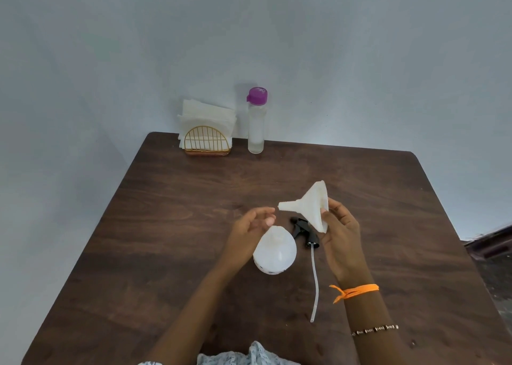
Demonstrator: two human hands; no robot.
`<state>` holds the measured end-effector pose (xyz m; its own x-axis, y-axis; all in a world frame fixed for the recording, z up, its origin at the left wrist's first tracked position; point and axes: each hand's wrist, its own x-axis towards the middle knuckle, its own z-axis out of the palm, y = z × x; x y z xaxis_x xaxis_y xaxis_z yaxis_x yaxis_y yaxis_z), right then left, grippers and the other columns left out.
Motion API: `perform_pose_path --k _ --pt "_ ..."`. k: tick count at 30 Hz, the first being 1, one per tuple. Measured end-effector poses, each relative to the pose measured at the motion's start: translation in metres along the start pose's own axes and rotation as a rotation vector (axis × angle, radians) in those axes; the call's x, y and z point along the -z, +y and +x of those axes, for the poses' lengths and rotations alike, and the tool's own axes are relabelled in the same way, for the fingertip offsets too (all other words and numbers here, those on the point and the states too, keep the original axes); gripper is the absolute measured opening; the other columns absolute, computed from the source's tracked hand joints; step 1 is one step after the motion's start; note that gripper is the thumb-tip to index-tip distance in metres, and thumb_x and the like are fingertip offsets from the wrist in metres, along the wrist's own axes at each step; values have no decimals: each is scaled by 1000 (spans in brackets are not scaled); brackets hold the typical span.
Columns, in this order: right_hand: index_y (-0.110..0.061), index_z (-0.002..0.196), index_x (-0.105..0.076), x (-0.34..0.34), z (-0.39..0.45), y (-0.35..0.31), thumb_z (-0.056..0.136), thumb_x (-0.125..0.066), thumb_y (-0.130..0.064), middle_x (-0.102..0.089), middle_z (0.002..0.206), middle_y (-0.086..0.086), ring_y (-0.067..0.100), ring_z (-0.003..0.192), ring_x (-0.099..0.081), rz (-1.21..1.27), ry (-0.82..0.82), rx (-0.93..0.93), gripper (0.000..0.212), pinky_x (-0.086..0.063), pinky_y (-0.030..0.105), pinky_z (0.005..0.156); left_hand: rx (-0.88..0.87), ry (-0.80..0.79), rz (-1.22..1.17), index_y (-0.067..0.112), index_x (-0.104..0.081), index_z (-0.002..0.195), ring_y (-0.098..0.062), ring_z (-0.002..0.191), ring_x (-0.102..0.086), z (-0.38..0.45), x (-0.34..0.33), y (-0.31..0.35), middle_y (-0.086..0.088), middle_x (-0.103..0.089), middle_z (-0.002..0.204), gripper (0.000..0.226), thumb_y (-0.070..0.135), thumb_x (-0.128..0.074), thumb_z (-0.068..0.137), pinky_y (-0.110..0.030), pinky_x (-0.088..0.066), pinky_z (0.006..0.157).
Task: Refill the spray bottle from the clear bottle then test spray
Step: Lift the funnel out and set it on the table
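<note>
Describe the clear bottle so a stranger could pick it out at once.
Look to the far edge of the brown table, where it meets the grey wall. A gold wire napkin holder stands there, and the clear bottle stands upright just to its right. It is the only tall, see-through thing on the table, and the only one with a purple cap.

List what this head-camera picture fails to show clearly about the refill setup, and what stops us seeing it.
- Spray bottle neck opening: head view, covered by the left hand, which is motion-blurred.
- Funnel inside: faces away; right hand grips its rim.
- Printing at the bottle's base: too small.
- Clear bottle liquid level: faint through the plastic.
- Trigger head: partly behind the funnel.
</note>
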<state>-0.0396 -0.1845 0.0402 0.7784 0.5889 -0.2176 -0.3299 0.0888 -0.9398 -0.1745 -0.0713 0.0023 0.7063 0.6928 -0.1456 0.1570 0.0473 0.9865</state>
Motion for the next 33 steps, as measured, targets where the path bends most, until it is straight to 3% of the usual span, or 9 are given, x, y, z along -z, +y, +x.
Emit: perform_pose_path --k 3,8,12,16,20,24,28,33 --pt "-13 102 -61 -9 20 -2 92 -49 -2 -67 99 7 16 83 -66 11 58 -13 19 -54 22 59 -13 68 -5 24 -64 105 -1 96 -63 15 2 7 7 -67 103 16 21 -56 92 -18 -50 83" --pt "-6 107 -55 -27 74 -5 89 -52 2 -62 96 4 19 93 -58 -56 109 -12 20 -53 31 75 30 119 37 29 -64 100 -10 99 -62 53 2 11 6 -66 101 17 17 -56 91 -24 -49 87" --pt "-13 93 -58 -45 129 3 83 -56 4 -60 90 1 15 83 -54 -324 79 126 20 -47 20 70 25 150 106 24 -62 105 -5 99 -59 89 1 14 7 -65 104 16 18 -56 91 -16 -46 82" --pt "-11 86 -61 -60 178 17 77 -54 6 -58 81 -4 6 70 -49 -506 110 174 20 -39 3 53 44 182 126 20 -62 109 -1 97 -58 122 1 12 7 -64 105 19 16 -55 91 -8 -43 78" --pt "-13 80 -62 -64 221 37 73 -53 5 -63 87 2 13 78 -53 -624 137 161 21 -41 10 59 80 193 207 18 -61 112 5 89 -54 150 7 4 9 -61 104 22 16 -53 92 3 -39 69" --pt "-12 79 -61 -63 251 57 70 -49 6 -60 87 3 14 78 -51 -667 150 212 23 -42 20 69 91 190 234 15 -61 112 4 88 -54 168 8 -5 9 -60 101 22 12 -52 92 5 -36 71" --pt "-10 80 -61 -68 272 65 71 -49 6 -59 88 4 11 77 -49 -672 172 223 22 -37 4 62 123 181 215 15 -61 112 6 85 -53 179 4 -8 10 -59 99 22 13 -53 92 6 -37 68" --pt "-12 78 -58 -74 289 72 71 -49 5 -62 88 5 13 82 -52 -656 174 256 20 -37 5 63 124 208 204 14 -62 109 6 84 -55 190 -4 -12 5 -62 98 21 9 -54 90 5 -36 69"
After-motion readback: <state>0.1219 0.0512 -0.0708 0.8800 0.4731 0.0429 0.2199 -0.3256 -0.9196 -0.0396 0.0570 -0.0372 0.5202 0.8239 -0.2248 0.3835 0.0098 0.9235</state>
